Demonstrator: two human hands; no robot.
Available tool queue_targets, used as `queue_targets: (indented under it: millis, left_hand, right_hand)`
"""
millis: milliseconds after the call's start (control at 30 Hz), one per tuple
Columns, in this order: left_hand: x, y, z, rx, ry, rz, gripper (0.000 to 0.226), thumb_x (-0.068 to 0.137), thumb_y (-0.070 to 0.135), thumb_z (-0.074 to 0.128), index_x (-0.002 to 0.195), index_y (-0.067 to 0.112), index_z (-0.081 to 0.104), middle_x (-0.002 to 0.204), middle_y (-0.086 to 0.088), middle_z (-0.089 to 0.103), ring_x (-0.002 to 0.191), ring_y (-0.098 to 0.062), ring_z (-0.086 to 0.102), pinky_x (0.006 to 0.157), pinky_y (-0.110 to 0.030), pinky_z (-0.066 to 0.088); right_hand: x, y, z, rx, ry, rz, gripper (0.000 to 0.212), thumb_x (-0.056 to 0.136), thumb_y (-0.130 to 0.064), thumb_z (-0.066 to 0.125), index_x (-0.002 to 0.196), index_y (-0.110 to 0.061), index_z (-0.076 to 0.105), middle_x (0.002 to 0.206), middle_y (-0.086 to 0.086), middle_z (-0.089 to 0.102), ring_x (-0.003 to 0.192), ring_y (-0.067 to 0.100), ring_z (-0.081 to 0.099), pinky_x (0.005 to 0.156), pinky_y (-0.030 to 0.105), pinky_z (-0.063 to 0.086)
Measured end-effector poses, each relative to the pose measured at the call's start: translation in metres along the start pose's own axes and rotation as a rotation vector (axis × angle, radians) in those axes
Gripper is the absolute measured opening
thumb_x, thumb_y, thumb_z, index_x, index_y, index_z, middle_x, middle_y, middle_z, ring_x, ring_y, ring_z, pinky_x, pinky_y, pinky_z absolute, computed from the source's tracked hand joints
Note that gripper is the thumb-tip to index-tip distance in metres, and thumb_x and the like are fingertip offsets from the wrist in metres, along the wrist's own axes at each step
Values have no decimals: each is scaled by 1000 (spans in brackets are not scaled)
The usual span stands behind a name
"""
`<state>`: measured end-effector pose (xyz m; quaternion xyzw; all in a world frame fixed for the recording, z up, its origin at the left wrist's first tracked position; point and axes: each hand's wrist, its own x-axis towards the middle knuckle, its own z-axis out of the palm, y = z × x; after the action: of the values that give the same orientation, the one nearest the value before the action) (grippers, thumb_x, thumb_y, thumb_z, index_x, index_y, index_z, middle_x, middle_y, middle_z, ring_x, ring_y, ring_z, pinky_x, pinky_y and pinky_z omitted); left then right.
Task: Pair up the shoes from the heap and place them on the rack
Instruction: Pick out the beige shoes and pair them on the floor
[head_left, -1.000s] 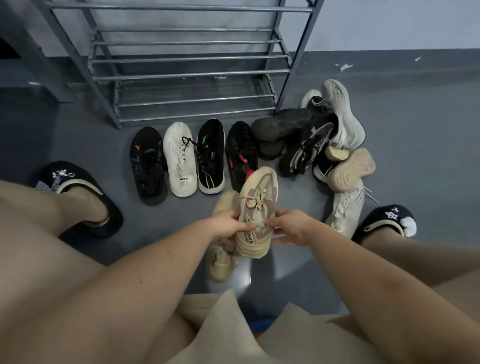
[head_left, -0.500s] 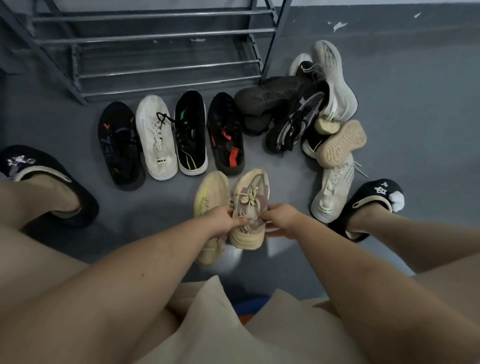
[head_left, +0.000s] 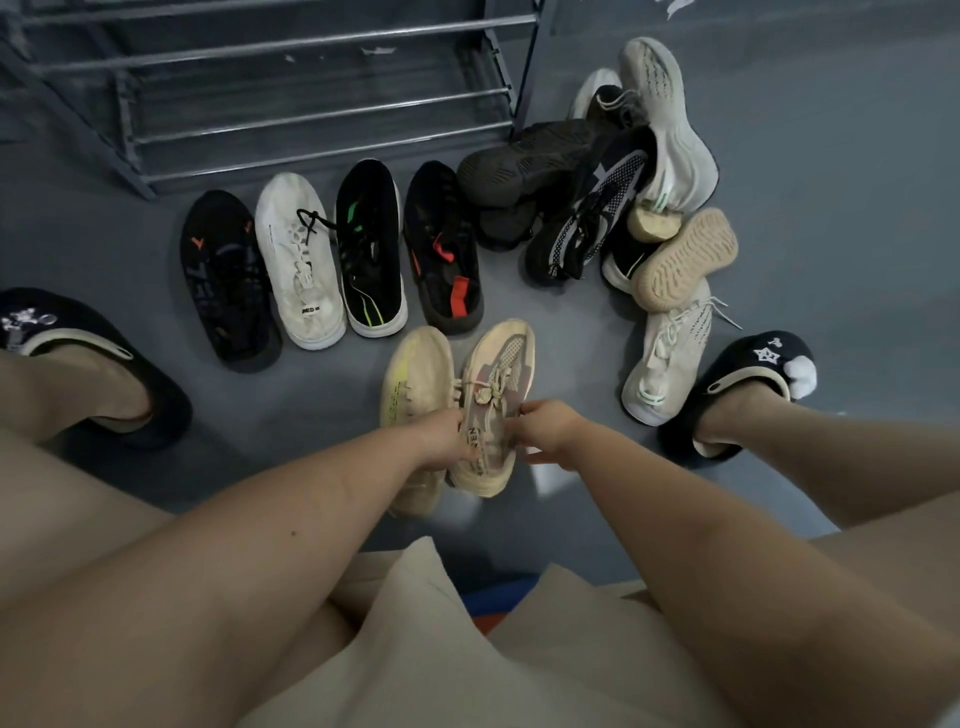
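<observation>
Holding a beige shoe (head_left: 496, 400) at its heel end, left hand (head_left: 441, 439) and right hand (head_left: 545, 431) both gripping it.

Its mate (head_left: 415, 384) lies touching alongside; four shoes (head_left: 332, 260) line up before the rack (head_left: 311, 104), and the heap (head_left: 623, 187) sits right, on the floor (head_left: 831, 156).

You're looking at a dim, bluish view with soft shadows. A pale glare patch sits on the floor (head_left: 550, 480) just below your hands (head_left: 441, 441). Wide-angle distortion bends the rack (head_left: 322, 111) bars. Detail is soft, and dark shoes lose texture.
</observation>
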<state>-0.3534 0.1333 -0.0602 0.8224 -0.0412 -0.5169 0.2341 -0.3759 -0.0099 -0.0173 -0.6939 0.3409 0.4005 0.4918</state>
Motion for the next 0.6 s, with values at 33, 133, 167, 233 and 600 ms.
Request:
queue_targets:
  millis: [33, 133, 167, 233, 600]
  left_hand:
    - [0, 0, 0, 89, 14, 27, 59, 89, 23, 61, 142, 15, 36, 138, -6, 52, 122, -26, 51, 103, -33, 40]
    - [-2, 0, -2, 357, 119, 90, 67, 92, 23, 52, 149, 18, 18, 154, -5, 28, 137, -28, 35, 113, -43, 28]
    - [-3, -1, -4, 411, 145, 106, 69, 93, 25, 49, 151, 17, 12, 158, -4, 17, 142, -27, 25, 117, -44, 21]
    - [-7, 0, -10, 495, 178, 130, 70, 96, 30, 44, 151, 16, 3, 160, -4, 3, 147, -25, 9, 119, -41, 15]
    - [-19, 60, -59, 676, 360, 253, 74, 97, 45, 36, 151, 12, -4, 160, -6, -6, 148, -26, -2, 119, -38, 5]
  right_hand:
    - [-1, -1, -2, 11, -2, -7, 25, 95, 0, 48, 119, -2, 55, 97, 9, 59, 69, 12, 53, 45, 18, 48]
    - [2, -2, -7, -79, 78, -100, 41, 96, -13, 51, 137, -7, 46, 127, 13, 58, 86, 16, 57, 67, 20, 49]
    - [3, -2, -9, -208, 125, -146, 47, 96, -19, 52, 140, -9, 42, 133, 13, 55, 92, 18, 59, 74, 22, 48]
    - [5, 2, -15, -529, 192, -207, 55, 95, -32, 50, 144, -14, 34, 140, 13, 46, 112, 27, 56, 89, 32, 47]
    - [-4, -26, -53, -997, 448, -365, 71, 95, -39, 49, 152, -18, 12, 159, 10, 12, 145, 30, 15, 111, 43, 26]
